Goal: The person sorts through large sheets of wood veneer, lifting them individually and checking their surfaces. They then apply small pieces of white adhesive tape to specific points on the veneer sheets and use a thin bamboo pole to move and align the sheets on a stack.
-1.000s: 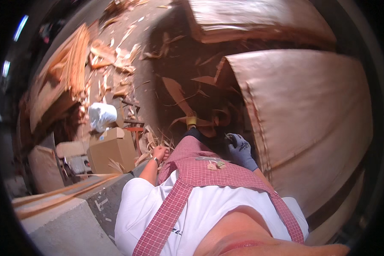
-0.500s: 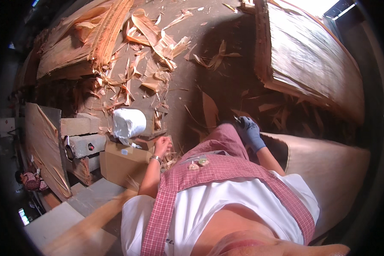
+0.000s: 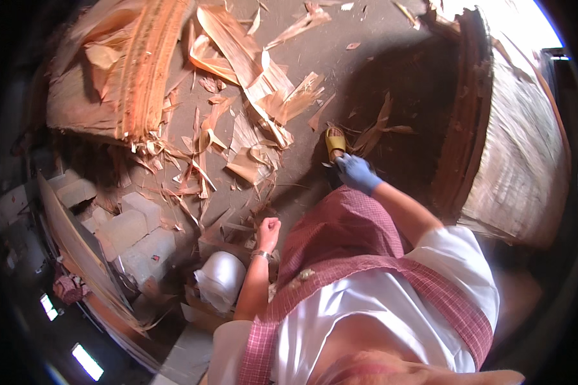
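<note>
My left hand is bare, with a metal band at the wrist. It hangs with curled fingers, and I see nothing in it. Just behind it, a white plastic-wrapped bundle rests by a cardboard box. My right hand, in a blue-grey glove, is closed in front of my checked red apron. A small dark thing shows at its fingertips, too unclear to name. Beyond that hand is my foot in a yellow slipper.
A thick stack of wood veneer sheets stands far left, another stack at right. Torn veneer strips litter the floor between them. Concrete blocks and a leaning board are at left. A person is at the far left.
I have moved forward; the box and white bundle now lie nearer my left arm. My right hand has swung forward and inward. A yellow slipper has come into view.
</note>
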`<state>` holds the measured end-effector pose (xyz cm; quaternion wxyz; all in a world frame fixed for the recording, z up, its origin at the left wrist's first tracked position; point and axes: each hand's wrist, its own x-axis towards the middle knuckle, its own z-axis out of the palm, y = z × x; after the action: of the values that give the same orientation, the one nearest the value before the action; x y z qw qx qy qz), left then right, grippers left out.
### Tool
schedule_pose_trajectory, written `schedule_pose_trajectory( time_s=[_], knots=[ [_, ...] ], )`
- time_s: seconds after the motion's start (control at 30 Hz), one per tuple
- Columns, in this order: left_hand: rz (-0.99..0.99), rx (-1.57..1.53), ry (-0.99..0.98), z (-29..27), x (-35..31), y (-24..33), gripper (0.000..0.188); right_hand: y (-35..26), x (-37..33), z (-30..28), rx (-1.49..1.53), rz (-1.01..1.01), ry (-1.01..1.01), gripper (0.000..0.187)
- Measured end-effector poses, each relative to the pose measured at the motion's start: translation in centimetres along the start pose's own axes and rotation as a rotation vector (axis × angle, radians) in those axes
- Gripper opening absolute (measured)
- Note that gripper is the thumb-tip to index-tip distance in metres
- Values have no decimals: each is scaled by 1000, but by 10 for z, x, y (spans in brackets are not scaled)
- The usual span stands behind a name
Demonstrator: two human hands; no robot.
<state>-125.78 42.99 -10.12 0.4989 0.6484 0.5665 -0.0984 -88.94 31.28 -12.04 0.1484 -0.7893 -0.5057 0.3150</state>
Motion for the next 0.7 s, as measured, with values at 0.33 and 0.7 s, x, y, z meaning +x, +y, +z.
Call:
schedule_pose_trajectory(
  time_s=[0.33,0.7],
  knots=[
    [90,429,23,-9,154,56,39,85,414,178,-334,73,-385,25],
    [2,519,-92,-69,224,76,32,120,410,311,-43,29,-1295,38]
  ],
)
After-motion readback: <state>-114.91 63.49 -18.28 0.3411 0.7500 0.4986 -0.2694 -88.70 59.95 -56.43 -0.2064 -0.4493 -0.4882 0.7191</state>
